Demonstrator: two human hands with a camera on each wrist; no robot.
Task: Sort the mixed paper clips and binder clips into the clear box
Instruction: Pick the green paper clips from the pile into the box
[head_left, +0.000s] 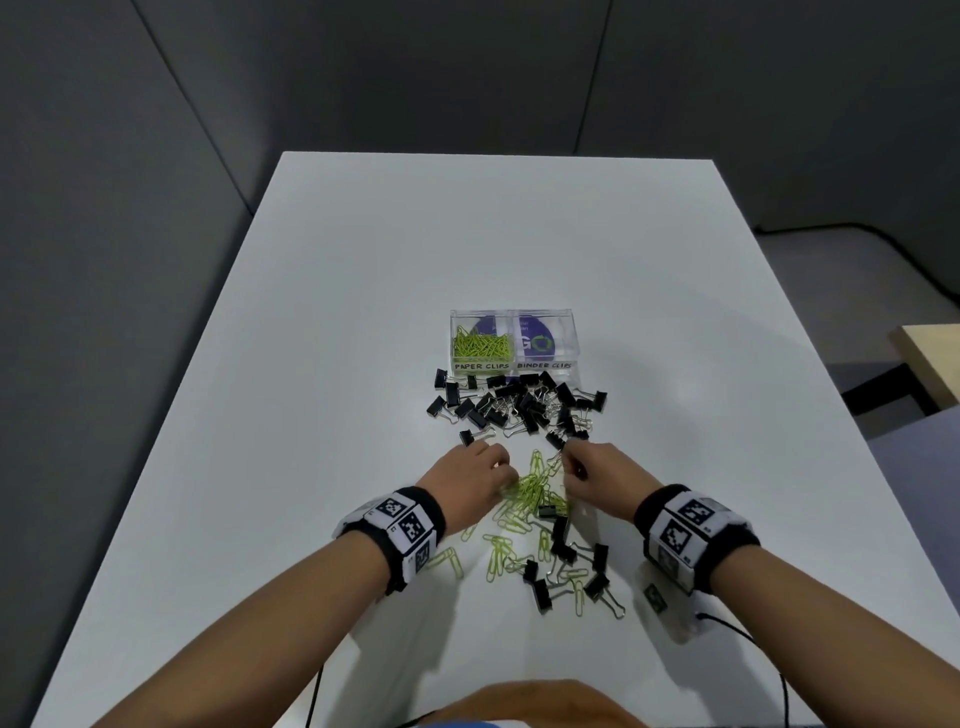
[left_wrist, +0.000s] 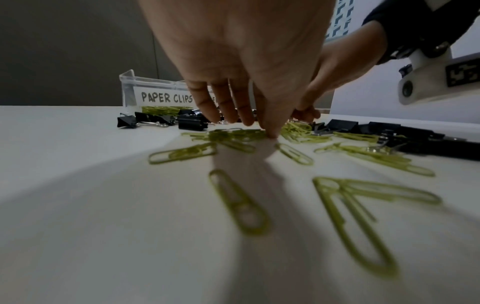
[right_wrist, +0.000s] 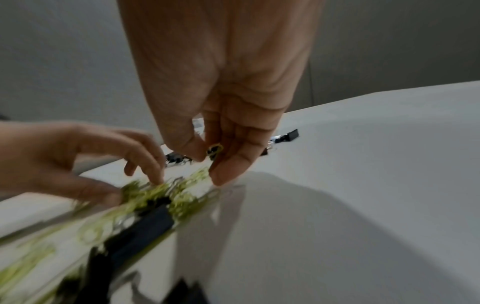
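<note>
The left hand (head_left: 475, 470) is seen with fingertips pressed down on the green paper clips (head_left: 527, 493), nothing clearly gripped. Only the right-wrist view shows a paper clip (right_wrist: 215, 149) pinched in the right hand (head_left: 595, 475). Farther off, the clear box (head_left: 511, 340) stands behind black binder clips (head_left: 519, 405)

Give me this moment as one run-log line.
left hand: on paper clips | right hand: pinching paper clip | clear box: binder side empty

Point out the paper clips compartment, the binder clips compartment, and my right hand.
paper clips compartment (head_left: 457, 325): head view, clear left wall above the green clips.
binder clips compartment (head_left: 567, 338): head view, clear right wall.
right hand (head_left: 597, 475): head view, back of hand.
</note>
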